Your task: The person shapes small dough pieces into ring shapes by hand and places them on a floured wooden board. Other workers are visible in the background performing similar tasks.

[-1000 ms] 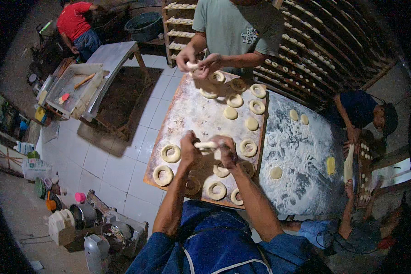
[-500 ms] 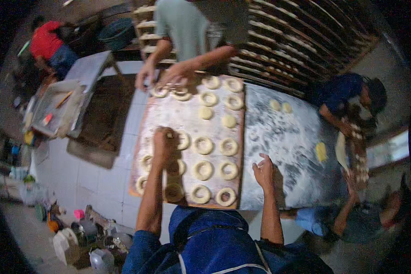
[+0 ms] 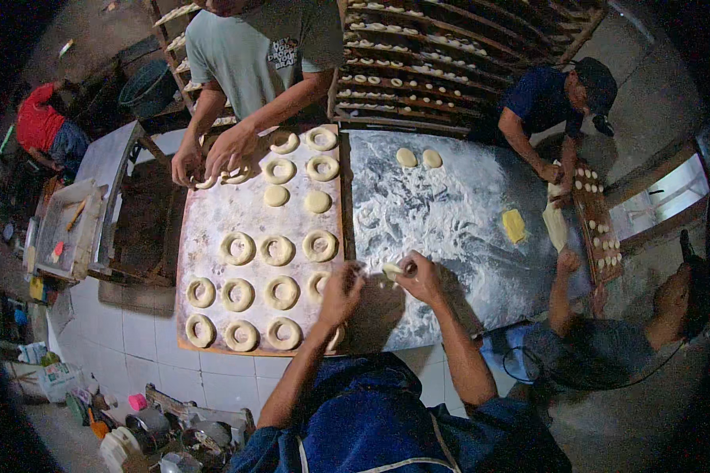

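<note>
My right hand (image 3: 420, 279) is closed on a small pale piece of dough (image 3: 391, 271), held by the fingers above the floured worktop. Beside it, my left hand (image 3: 342, 292) hovers at the right edge of the wooden board (image 3: 205, 199). Its fingers look curled and slightly blurred, and whatever they may hold is hidden. Several dough rings (image 3: 281, 292) lie in rows on the board, some partly covered by my left forearm. Two flat dough discs, one of them a plain round (image 3: 317, 202), sit among the rings toward the far side.
Across the board, a co-worker's hands (image 3: 213, 158) handle dough rings at its far left. Two dough discs (image 3: 431, 158) and a yellow lump (image 3: 513, 225) lie on the floured worktop (image 3: 465, 197). Other people work at the right. Racks (image 3: 410, 71) of dough stand behind.
My left hand has moved right, away from over the board's middle to its right edge. My right hand has come left and now holds dough. The view has shifted right.
</note>
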Action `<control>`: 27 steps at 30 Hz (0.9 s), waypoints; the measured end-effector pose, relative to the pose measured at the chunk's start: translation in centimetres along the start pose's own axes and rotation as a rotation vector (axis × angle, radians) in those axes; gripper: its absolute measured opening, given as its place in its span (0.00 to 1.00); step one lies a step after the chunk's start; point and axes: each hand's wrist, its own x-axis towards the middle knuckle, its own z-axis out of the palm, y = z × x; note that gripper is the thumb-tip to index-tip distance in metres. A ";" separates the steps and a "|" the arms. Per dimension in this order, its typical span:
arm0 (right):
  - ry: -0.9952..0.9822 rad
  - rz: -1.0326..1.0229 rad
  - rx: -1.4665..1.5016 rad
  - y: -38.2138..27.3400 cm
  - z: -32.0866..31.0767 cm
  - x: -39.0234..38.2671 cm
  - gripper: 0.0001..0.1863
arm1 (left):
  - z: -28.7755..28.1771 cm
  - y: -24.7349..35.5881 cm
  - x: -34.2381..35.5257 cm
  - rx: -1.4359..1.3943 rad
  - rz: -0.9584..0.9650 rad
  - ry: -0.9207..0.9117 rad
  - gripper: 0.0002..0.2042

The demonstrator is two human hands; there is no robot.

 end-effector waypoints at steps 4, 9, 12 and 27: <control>0.234 0.062 0.591 -5.8 0.9 -2.8 0.21 | 5.0 2.6 -0.9 -0.419 -0.274 -0.146 0.16; 0.156 0.044 0.379 -5.7 -1.2 -4.1 0.19 | 6.2 4.9 -1.5 -0.403 -0.292 -0.102 0.14; 0.110 0.058 0.268 -5.5 -1.9 -4.4 0.20 | 6.9 5.9 -2.0 -0.319 -0.235 -0.042 0.14; -0.037 0.009 0.626 -9.2 -1.3 -4.4 0.28 | 5.3 4.9 -2.5 -0.887 -0.336 -0.215 0.24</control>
